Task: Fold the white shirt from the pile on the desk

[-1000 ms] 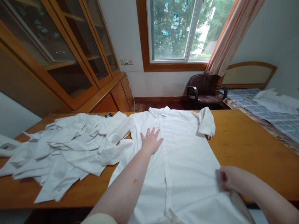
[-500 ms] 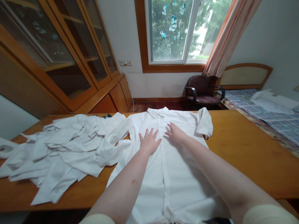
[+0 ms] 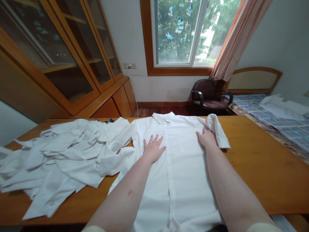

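A white button-up shirt (image 3: pixel 184 174) lies front up on the table, its collar at the far edge and its button placket running toward me. My left hand (image 3: pixel 154 149) rests flat on the shirt's chest, left of the placket, with fingers spread. At the right armhole is my right hand (image 3: pixel 207 138), thumb held apart from the fingers, against the inner side of the shirt's right-hand sleeve (image 3: pixel 218 132). That sleeve sticks up and bends outward over the table. Some right fingertips are hard to make out against the cloth.
A loose heap of white garments (image 3: pixel 70 154) covers the left part of the wooden table (image 3: pixel 251 161), touching the shirt's left-hand sleeve. A glass-fronted cabinet (image 3: pixel 79 54) stands behind on the left. Beyond the table are an office chair (image 3: pixel 209 95) and a bed (image 3: pixel 272 106).
My right hand has moved right, from the shirt's chest to the sleeve. The sleeve now reaches farther out to the right. My left hand has stayed on the chest.
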Motion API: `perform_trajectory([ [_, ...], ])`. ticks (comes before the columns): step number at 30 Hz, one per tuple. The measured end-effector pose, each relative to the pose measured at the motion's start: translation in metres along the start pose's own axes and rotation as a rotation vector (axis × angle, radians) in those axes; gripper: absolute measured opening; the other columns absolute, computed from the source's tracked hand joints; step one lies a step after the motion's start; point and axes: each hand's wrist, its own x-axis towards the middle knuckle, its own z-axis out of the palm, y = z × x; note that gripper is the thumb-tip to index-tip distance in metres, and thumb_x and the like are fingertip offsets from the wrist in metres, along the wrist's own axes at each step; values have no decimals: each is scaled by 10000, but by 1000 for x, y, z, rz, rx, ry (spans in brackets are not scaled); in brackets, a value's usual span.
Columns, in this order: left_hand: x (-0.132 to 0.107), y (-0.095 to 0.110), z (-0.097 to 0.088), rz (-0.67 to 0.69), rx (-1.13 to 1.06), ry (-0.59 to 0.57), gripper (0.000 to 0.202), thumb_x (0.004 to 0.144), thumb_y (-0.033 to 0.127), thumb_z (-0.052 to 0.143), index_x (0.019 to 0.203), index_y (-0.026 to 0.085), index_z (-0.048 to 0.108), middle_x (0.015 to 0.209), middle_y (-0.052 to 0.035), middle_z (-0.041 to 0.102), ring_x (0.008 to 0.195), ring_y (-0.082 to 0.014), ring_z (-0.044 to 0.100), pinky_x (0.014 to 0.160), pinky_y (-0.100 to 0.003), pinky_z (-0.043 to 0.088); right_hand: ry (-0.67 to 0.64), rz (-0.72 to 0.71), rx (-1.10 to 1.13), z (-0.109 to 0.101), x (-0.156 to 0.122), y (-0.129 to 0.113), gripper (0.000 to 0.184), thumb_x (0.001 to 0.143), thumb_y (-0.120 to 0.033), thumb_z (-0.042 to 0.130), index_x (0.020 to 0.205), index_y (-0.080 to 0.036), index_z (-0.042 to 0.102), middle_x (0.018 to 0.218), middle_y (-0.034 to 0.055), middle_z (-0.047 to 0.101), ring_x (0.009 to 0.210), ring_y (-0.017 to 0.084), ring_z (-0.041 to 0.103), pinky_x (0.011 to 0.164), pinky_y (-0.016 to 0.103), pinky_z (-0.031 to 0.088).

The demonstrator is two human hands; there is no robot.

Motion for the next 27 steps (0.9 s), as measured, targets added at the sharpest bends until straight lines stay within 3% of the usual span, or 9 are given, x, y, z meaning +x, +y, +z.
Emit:
perform_trajectory([
  [5,-4,-7,-12,16,-41,32,570,863,489,383,1382,252,374,1484,-68,299,1365,-266,230,1090,-521,145,99,35,-42,-7,-10,-21,625,840,-464,420,1327,-73,438,1385,217,389,1286,374,302,1045,510,202],
  [8,-6,-12,-20,-4,-49,128,523,890,408,362,1346,161,426,1433,-119,380,1321,-222,328,1086,-377,226,27,-377,40,-10,-27,-44,621,875,-433,392,1407,-119,322,1482,150,268,1351,284,229,1080,430,193],
  [10,-6,-15,-19,-20,-16,160,541,889,417,367,1370,171,393,1455,-113,346,1345,-238,282,1092,-392,208,-114,-643,79,-8,-40,-58,628,891,-469,360,1433,-164,274,1502,108,238,1363,225,225,1090,373,196],
  [12,-5,-16,-14,-42,28,113,583,878,464,375,1401,209,346,1491,-99,275,1374,-276,203,1099,-455,161,-243,-746,36,-3,-50,-67,642,885,-536,339,1440,-223,265,1512,69,221,1377,220,192,1102,395,158],
  [14,-4,-17,-7,-59,51,34,620,871,511,362,1427,245,292,1514,-85,211,1386,-297,149,1099,-489,128,-288,-708,-40,2,-53,-69,648,879,-584,303,1443,-270,252,1521,42,195,1389,231,149,1105,437,119],
  [18,-3,-23,-13,-118,76,9,661,838,541,402,1421,243,311,1514,-96,209,1385,-316,139,1098,-472,143,-230,-424,-126,7,-39,-60,684,877,-616,231,1458,-256,201,1533,64,137,1391,260,121,1090,485,115],
  [21,-9,-38,-41,-259,140,171,640,802,484,483,1373,207,403,1499,-122,243,1386,-338,111,1096,-484,140,-211,-347,-150,9,-30,-52,697,876,-620,214,1462,-244,183,1535,70,126,1390,265,113,1088,485,116],
  [24,-23,-69,-74,-543,182,436,680,780,472,508,1391,214,359,1516,-130,181,1380,-384,66,1069,-572,124,-188,-346,-137,11,-28,-50,695,873,-621,219,1457,-245,199,1533,67,136,1389,263,119,1087,486,116],
  [27,-37,-107,-94,-793,74,387,834,676,519,599,1380,143,355,1445,-226,300,1322,-456,208,989,-630,242,-176,-349,-111,12,-30,-51,687,873,-616,238,1452,-245,221,1528,68,160,1387,265,129,1087,488,115],
])
